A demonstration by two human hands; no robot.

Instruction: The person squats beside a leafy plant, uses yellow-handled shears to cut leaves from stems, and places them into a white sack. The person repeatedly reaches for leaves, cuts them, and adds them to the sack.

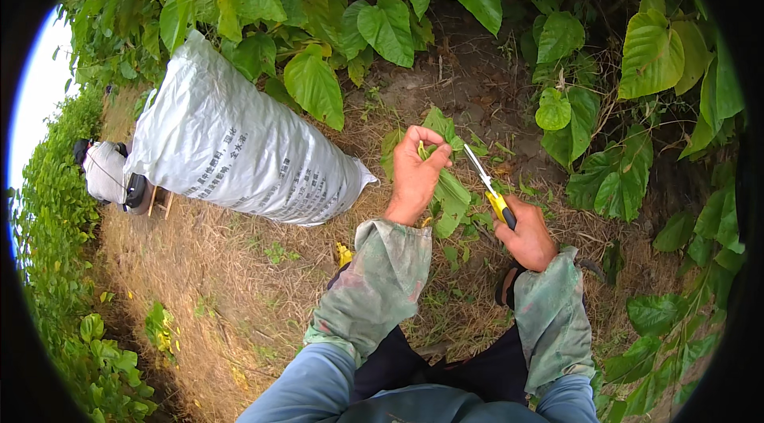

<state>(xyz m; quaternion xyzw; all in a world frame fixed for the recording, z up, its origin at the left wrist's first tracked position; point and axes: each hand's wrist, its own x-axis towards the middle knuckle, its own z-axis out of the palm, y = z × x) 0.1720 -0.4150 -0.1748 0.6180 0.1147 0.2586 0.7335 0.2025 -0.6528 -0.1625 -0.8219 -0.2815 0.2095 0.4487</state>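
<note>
My left hand (417, 175) pinches a green leafy cutting (452, 196) between thumb and fingers, its leaves showing above and below the hand. My right hand (526, 235) is closed around the yellow and black handle of pruning shears (497, 199). The shears' metal blades point up and left, their tips close to the leaves beside my left fingertips. Whether the blades touch the cutting I cannot tell. Both forearms wear stained green sleeve covers.
A full white woven sack (239, 142) with printed writing lies or leans at the left. Beyond it a person (107, 175) sits on a wooden stool (160, 202). Broad-leaved plants (385, 29) overhang the top and right. Dry grass (227, 280) covers the ground.
</note>
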